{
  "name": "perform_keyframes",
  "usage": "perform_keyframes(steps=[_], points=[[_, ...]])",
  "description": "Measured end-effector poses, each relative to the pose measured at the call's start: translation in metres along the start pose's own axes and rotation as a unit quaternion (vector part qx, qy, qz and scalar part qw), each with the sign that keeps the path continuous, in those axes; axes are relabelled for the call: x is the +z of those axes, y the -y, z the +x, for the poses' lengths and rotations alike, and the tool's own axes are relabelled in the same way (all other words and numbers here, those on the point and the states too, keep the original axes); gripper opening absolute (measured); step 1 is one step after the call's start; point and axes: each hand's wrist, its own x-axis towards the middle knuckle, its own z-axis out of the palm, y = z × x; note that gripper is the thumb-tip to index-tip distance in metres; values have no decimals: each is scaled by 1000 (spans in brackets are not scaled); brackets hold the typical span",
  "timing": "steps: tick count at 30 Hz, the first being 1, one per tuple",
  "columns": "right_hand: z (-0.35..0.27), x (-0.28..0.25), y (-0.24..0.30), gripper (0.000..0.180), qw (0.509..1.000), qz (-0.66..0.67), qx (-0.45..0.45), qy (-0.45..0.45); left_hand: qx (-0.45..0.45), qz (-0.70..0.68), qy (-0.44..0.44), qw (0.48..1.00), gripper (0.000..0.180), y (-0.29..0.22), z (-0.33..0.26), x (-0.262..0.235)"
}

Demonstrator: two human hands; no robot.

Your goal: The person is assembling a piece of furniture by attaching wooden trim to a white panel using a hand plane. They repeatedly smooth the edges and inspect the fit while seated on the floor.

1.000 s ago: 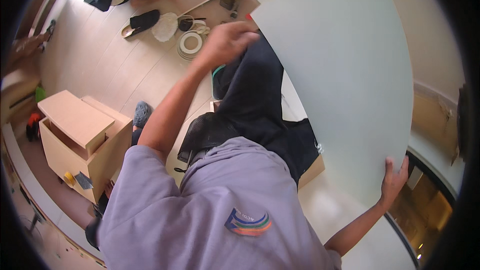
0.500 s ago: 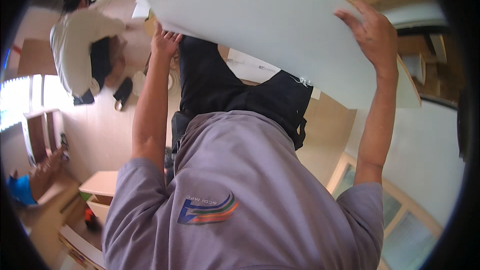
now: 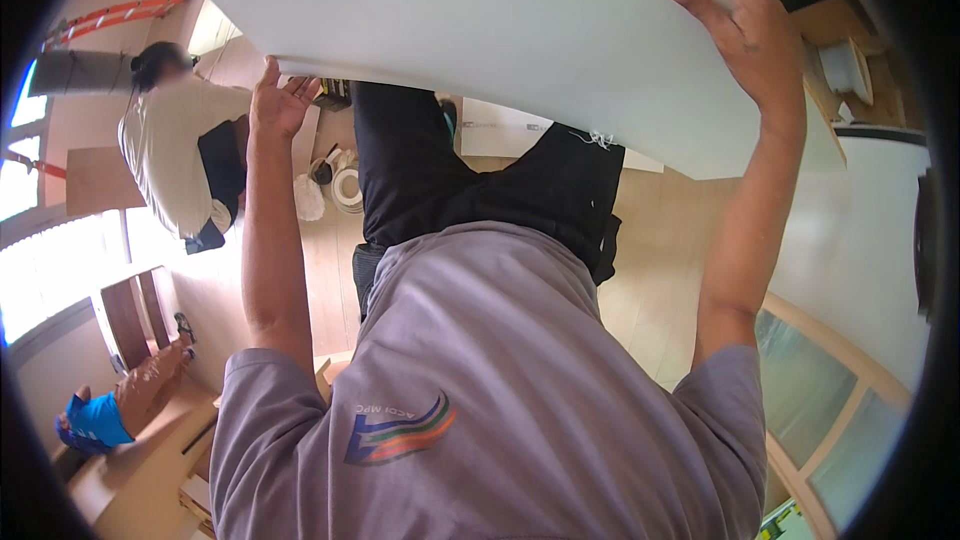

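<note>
A large, flat white panel [image 3: 480, 30] with a pale wood-coloured edge spans the top of the view, in front of my body. At its lower left corner, my left hand [image 3: 281, 105] supports the edge, with the thumb up and the fingers partly spread beneath it. My right hand [image 3: 752, 40] wraps the panel's right edge, its thumb over the white face and its other fingers partly hidden behind the edge. Frayed white threads [image 3: 599, 139] show on my black trousers just below the panel.
A person in a light shirt [image 3: 165, 145] crouches at the left. Beside my left leg lies a white coil [image 3: 346, 189] on the floor. Another person in blue [image 3: 105, 418] is at the lower left. A wood-framed glass door [image 3: 810, 380] stands at the right; an orange ladder [image 3: 125, 12] is upper left.
My left hand and the panel's left corner have shifted leftward in the view. My right hand stays at the right edge. The surroundings have shifted with the camera.
</note>
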Motion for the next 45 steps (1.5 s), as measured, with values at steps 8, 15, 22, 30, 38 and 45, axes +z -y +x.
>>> perform_keyframes(steps=[8,15,22,30,38,45], points=[[41,-1,-18,55,992,-33,28,115,-9,37,2,999,65,-10,10,8],[98,10,-38,66,979,-38,110,170,4,103,-4,995,45,16,88,-98],[125,-1,-70,85,980,-32,134,140,-131,250,-211,936,37,219,179,-266],[147,-10,-138,96,971,-69,146,176,-158,655,-67,736,56,314,251,-305],[166,16,-160,102,955,-18,219,200,-149,744,99,644,61,340,299,-318],[166,37,-194,113,971,-11,181,158,-143,687,-18,712,60,363,302,-347]])
